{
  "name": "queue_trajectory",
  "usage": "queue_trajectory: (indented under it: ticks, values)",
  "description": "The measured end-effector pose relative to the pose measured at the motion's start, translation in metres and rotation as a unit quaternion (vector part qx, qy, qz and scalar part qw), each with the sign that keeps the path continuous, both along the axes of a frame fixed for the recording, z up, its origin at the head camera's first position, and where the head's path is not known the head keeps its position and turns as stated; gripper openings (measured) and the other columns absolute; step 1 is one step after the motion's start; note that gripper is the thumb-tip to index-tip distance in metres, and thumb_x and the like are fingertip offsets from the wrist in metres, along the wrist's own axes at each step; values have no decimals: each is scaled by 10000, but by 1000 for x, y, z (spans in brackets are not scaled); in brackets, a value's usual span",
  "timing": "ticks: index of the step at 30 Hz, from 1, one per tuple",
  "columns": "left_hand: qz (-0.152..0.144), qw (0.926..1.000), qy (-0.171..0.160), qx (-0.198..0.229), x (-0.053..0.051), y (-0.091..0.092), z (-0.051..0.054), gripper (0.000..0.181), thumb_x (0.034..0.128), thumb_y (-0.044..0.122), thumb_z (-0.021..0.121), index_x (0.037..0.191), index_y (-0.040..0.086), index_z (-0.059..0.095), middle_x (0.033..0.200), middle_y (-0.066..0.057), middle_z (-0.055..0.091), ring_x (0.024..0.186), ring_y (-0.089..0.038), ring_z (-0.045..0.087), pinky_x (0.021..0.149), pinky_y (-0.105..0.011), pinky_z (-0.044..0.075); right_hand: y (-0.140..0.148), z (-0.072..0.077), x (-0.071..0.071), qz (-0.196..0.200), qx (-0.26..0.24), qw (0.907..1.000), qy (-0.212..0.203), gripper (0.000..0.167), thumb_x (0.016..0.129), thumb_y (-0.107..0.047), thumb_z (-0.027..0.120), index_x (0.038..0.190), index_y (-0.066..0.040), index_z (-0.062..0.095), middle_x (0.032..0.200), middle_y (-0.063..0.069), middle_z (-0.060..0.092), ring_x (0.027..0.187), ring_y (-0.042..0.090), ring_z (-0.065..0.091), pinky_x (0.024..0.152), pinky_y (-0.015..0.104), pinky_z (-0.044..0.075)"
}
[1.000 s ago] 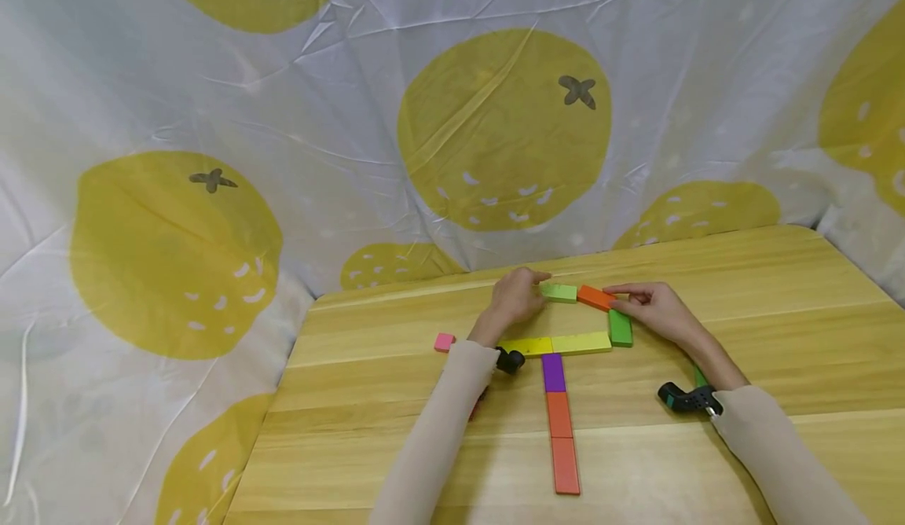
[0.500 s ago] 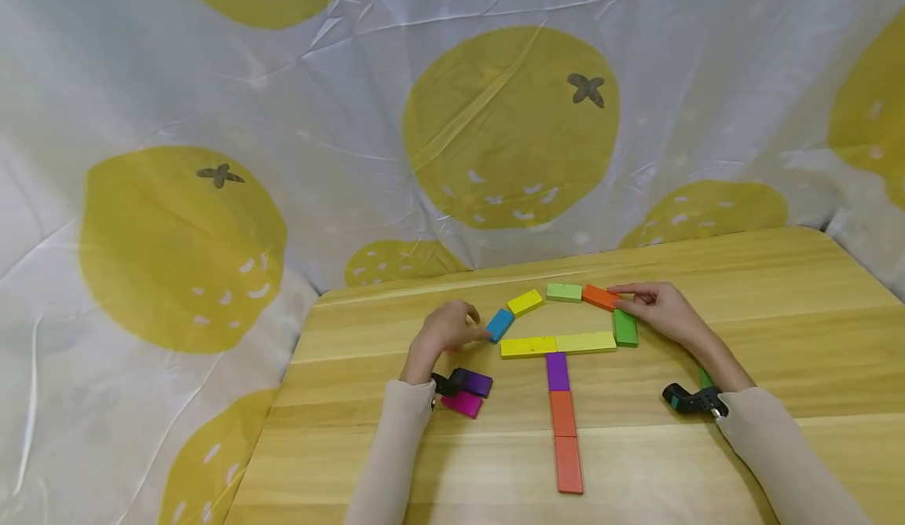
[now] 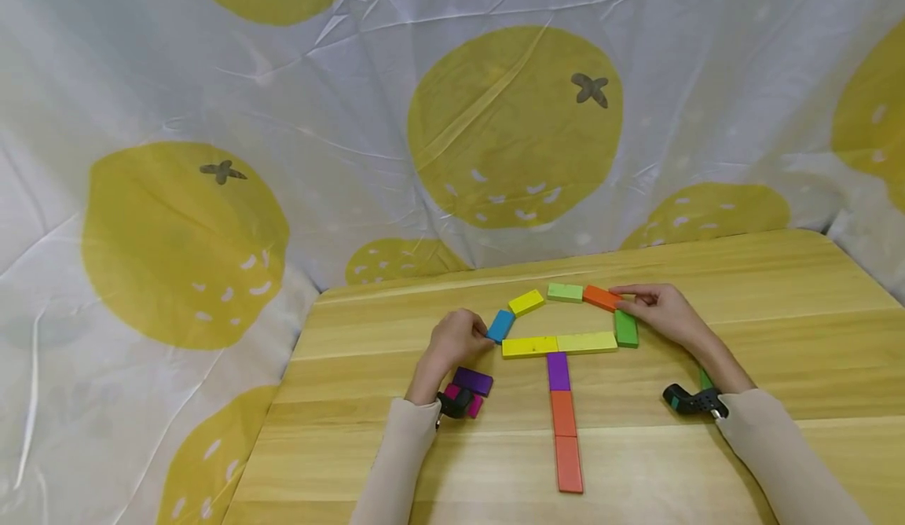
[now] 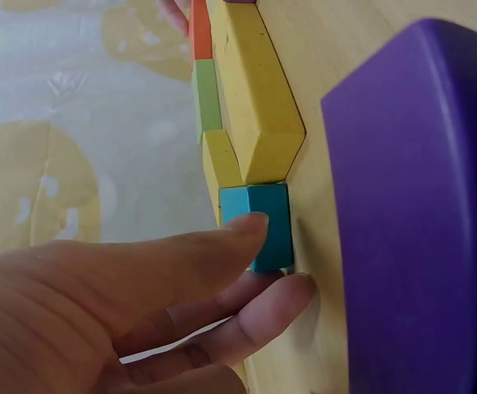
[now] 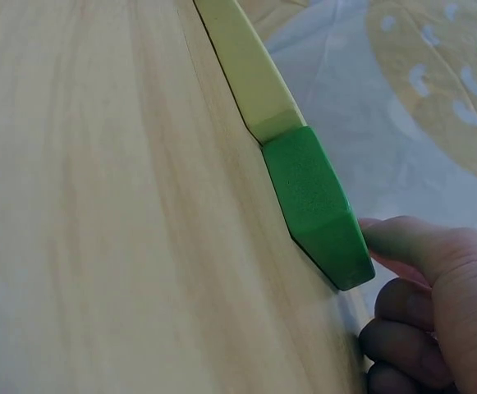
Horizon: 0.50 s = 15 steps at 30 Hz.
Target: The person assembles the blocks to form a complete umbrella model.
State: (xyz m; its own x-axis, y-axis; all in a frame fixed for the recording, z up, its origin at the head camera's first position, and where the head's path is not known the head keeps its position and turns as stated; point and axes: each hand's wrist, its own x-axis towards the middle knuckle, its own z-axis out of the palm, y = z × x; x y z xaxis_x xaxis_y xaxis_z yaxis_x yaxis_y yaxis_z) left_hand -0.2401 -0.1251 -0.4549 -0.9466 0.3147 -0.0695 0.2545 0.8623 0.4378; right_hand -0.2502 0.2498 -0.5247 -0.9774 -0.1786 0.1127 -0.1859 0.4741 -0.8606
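In the head view, my left hand (image 3: 455,344) is at the lower end of a blue block (image 3: 501,326). In the left wrist view, the thumb lies on this block and the fingers curl at its near end, pinching it. My right hand (image 3: 663,314) holds the right end of an orange block (image 3: 601,298) between thumb and index finger. Just below it lies a green block (image 3: 625,329). A yellow block (image 3: 526,302) and a light green block (image 3: 565,292) continue the arch between blue and orange. Underneath runs a bar of a yellow block (image 3: 529,347) and a pale yellow block (image 3: 587,342).
From the bar a purple block (image 3: 558,372) and two red blocks (image 3: 564,413) extend toward me. Beside my left wrist lie a dark purple block (image 3: 473,381) and magenta pieces (image 3: 476,407). Part of another green piece (image 3: 705,379) shows by the right wrist. A patterned cloth (image 3: 353,116) hangs behind the table.
My left hand has moved left and down from the arch's top to the blue block, uncovering the yellow and blue blocks. The right hand stays at the orange block.
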Motion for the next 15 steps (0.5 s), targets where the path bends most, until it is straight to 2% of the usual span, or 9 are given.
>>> queue_trajectory:
  ticks: [3, 7, 11, 15]
  values:
    - [21, 10000, 31, -7, 1, 0, 0, 155, 859, 175, 844, 920, 40, 798, 885, -64, 777, 773, -156, 662, 667, -270, 503, 3, 1, 1, 91, -37, 9999, -114, 413, 996, -303, 709, 1345, -81, 696, 626, -64, 339, 556, 48, 266, 521, 287, 278]
    - [143, 9996, 242, 73, -2, 5, -1, 226, 883, 203, 823, 1041, 44, 792, 954, -82, 773, 860, -211, 694, 741, -337, 540, 13, 2, 3, 465, -344, 9973, -447, 473, 979, -287, 732, 1404, -95, 652, 684, -59, 407, 590, 66, 331, 547, 285, 326]
    - [189, 9983, 534, 160, -10, 15, -2, 306, 901, 221, 816, 1167, 75, 777, 1087, -110, 776, 1011, -286, 713, 832, -424, 564, 18, 3, 3, 814, -462, 9939, -581, 484, 960, -237, 755, 1400, -66, 647, 710, -48, 433, 604, 77, 362, 566, 283, 358]
    - [22, 9982, 601, 17, -22, 24, -2, 336, 908, 221, 814, 1217, 99, 770, 1119, -114, 778, 1029, -281, 725, 804, -391, 590, 16, 4, 2, 975, -341, 9935, -473, 475, 951, -216, 764, 1374, -29, 660, 693, -44, 435, 582, 64, 342, 551, 281, 345]
